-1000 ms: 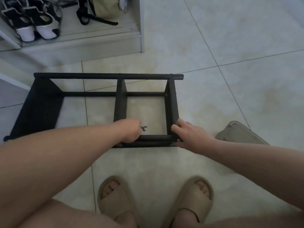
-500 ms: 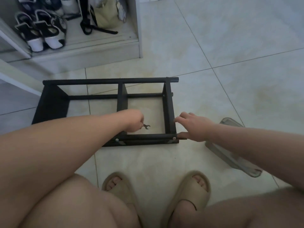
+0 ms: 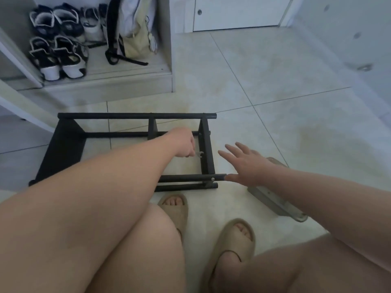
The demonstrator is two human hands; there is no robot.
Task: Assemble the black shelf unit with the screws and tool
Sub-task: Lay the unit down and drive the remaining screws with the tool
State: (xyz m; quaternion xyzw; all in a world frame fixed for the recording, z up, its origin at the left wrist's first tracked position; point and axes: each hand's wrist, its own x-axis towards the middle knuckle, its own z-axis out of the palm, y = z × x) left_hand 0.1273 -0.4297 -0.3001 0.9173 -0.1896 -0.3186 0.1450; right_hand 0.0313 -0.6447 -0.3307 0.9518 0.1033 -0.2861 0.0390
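Sandals [image 3: 234, 240] sit nearest on the tiled floor [image 3: 275, 102], with a clear tray [image 3: 273, 199] just to the right. Beyond them the black shelf [image 3: 135, 116] lies on its side on the floor. Its long axis runs left to right across the view, with the solid end panel at the left, the open bars at the right and the short cross-members pointing away from the person. A screw [image 3: 212, 179] shows in the near bar close to its right end. The right hand [image 3: 249, 166] is released, fingers spread, its thumb at that bar's tip; I cannot tell whether it touches. The left hand [image 3: 184, 144] is curled round a small wrench [image 3: 199, 154], held inside the frame beside the right upright. The frame looks like thin painted tube: probably light and stiff, but smooth and apt to slide on tile, so it is best steadied by a bar close to the joint being tightened. Farthest off, shoes [image 3: 57, 60] and a bag [image 3: 133, 34] fill an open cupboard.
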